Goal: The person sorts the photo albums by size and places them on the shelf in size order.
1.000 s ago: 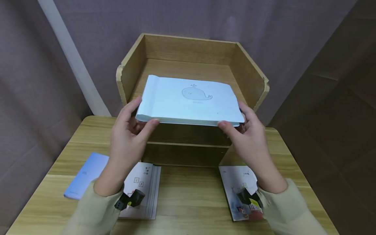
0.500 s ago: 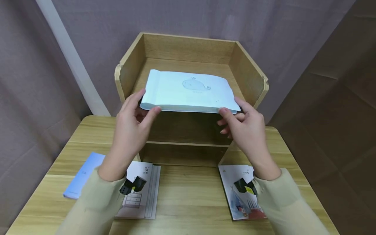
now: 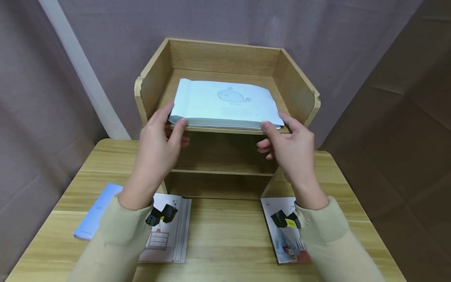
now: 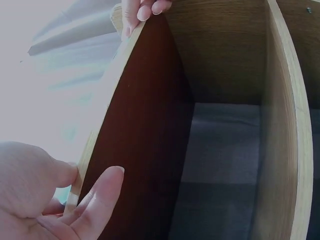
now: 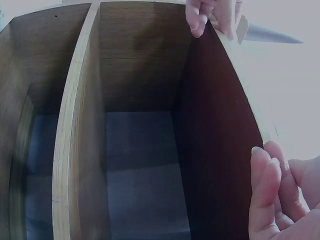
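Note:
A pale blue-white book (image 3: 225, 102) with a whale drawing on its cover lies flat on the top board of a wooden desk shelf (image 3: 225, 45), near its front edge. My left hand (image 3: 155, 143) holds the book's front left corner, thumb on the front edge and index finger along the side. At the front right corner my right hand (image 3: 294, 152) holds it the same way. Other fingers of both hands reach below the board's edge. In the left wrist view, the left hand (image 4: 35, 195) straddles that edge; the right wrist view has the right hand (image 5: 280, 200) there too.
Below the top board are the shelf's lower compartments (image 3: 218, 186). On the wooden table (image 3: 225, 239) lie a blue book (image 3: 96, 213) and a stack of white books (image 3: 169, 239) at the left, and another picture book (image 3: 285, 235) at the right. A grey curtain (image 3: 225, 19) hangs behind.
Both hands have moved forward with the book, away from me, and lowered it onto the shelf's top board. Several fingers have come out from beneath the book.

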{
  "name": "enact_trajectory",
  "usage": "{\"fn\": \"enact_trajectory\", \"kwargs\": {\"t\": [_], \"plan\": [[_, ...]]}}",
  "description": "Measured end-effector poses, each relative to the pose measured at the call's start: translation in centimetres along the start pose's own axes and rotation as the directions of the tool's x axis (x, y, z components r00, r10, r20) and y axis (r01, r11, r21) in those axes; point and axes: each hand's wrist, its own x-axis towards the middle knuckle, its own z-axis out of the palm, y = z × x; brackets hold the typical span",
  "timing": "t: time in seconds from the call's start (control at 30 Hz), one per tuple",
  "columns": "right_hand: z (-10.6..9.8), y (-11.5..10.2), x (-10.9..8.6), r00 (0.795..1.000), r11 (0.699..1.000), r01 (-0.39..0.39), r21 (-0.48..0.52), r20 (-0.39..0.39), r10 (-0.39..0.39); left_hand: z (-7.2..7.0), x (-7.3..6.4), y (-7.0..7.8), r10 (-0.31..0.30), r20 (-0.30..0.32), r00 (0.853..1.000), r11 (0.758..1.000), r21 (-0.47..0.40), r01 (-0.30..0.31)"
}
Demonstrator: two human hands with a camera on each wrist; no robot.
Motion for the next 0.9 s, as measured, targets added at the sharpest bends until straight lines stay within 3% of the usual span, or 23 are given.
{"fn": "enact_trajectory", "kwargs": {"t": [0.2, 0.3, 0.4, 0.5, 0.57, 0.67, 0.73, 0.8, 0.9], "plan": [[0.0, 0.4, 0.2, 1.000, 1.000, 0.004, 0.028, 0.001, -0.004, 0.1, 0.0, -0.6, 0.025, 0.011, 1.000, 0.998, 0.050, -0.026], [0.1, 0.7, -0.3, 0.997, 0.997, 0.073, 0.026, -0.006, -0.073, 0.1, -0.5, -1.1, 0.072, 0.001, 0.997, 0.996, 0.046, -0.072], [0.3, 0.7, -1.4, 0.982, 0.981, 0.187, 0.041, -0.021, -0.186, 0.2, -1.6, -1.6, 0.145, -0.029, 0.989, 0.989, -0.012, -0.146], [0.7, 0.9, -2.8, 0.954, 0.952, 0.298, 0.066, -0.051, -0.295, 0.2, -2.9, -2.2, 0.249, -0.081, 0.965, 0.964, -0.080, -0.255], [1.0, 1.2, -3.8, 0.933, 0.932, 0.358, 0.054, -0.053, -0.356, 0.1, -3.9, -2.7, 0.324, -0.108, 0.940, 0.939, -0.089, -0.333], [1.3, 2.0, -5.1, 0.913, 0.913, 0.407, 0.030, -0.003, -0.407, -0.1, -5.3, -3.6, 0.409, -0.105, 0.907, 0.905, -0.079, -0.417], [1.6, 2.5, -5.9, 0.909, 0.910, 0.414, 0.006, 0.054, -0.414, -0.1, -6.2, -4.2, 0.438, -0.083, 0.895, 0.895, -0.055, -0.443], [1.9, 3.2, -6.7, 0.915, 0.920, 0.391, 0.002, 0.107, -0.389, -0.1, -7.1, -4.8, 0.442, -0.050, 0.896, 0.896, -0.026, -0.443], [2.3, 4.2, -7.6, 0.931, 0.943, 0.332, -0.007, 0.160, -0.327, -0.1, -8.4, -5.7, 0.407, 0.006, 0.914, 0.913, 0.023, -0.407]]}}
